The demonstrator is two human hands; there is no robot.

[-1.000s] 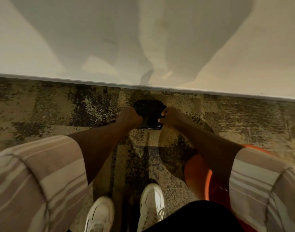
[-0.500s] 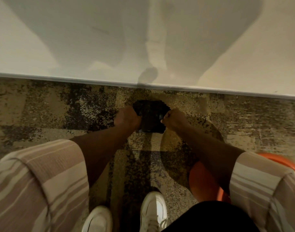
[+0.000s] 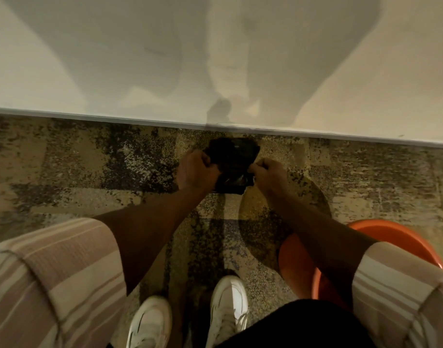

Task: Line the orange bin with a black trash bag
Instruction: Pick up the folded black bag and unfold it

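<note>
A folded black trash bag (image 3: pixel 232 164) is held out in front of me, above the carpet near the wall. My left hand (image 3: pixel 193 170) grips its left side and my right hand (image 3: pixel 268 174) pinches its right edge. The bag is still a compact folded wad. The orange bin (image 3: pixel 391 237) stands on the floor at the lower right, partly hidden behind my right forearm and striped sleeve; its open rim faces up.
A pale wall with a white baseboard (image 3: pixel 115 119) runs across just beyond the hands. Patterned beige and dark carpet (image 3: pixel 89 177) covers the floor. My white shoes (image 3: pixel 228 310) stand at the bottom centre, left of the bin.
Both hands have worked at the bag: the right hand shifted to pinch its right edge and the wad looks slightly more spread. More of the orange bin's rim shows at the lower right.
</note>
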